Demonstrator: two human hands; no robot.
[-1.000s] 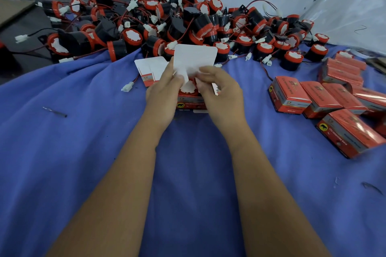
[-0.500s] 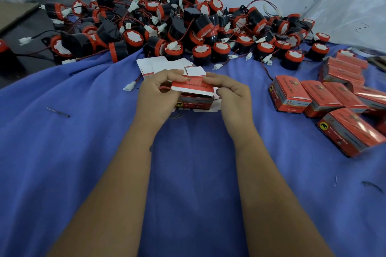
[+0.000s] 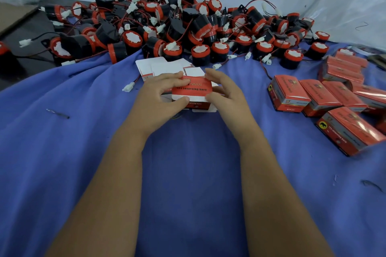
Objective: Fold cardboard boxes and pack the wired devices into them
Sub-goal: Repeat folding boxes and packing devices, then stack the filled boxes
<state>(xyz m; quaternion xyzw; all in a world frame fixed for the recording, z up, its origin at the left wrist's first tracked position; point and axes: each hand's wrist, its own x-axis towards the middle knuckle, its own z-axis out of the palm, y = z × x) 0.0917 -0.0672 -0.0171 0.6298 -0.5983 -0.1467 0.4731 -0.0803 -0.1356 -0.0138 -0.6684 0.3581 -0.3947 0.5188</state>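
Observation:
A small red cardboard box (image 3: 193, 91) with black lettering stands on the blue cloth at centre. Its red lid flap is folded down over the top, with a white tuck strip showing along the near edge. My left hand (image 3: 155, 98) grips the box's left side, fingers over the lid and thumb on the white strip. My right hand (image 3: 224, 92) holds the right side, fingers curled round the lid's edge. What is inside the box is hidden. Flat white box blanks (image 3: 160, 67) lie just behind it. A big heap of black-and-red wired devices (image 3: 188, 27) fills the back.
Several closed red boxes (image 3: 325, 98) lie in a cluster on the right. A loose white connector (image 3: 128, 87) on a red wire lies left of my hands. A dark board (image 3: 25, 27) is at far left, clear plastic sheeting (image 3: 355, 6) at back right.
The lid flap, standing up white a second ago, has been folded down over the box's top. Both hands have stayed at the box's sides, my left thumb now on the tuck strip.

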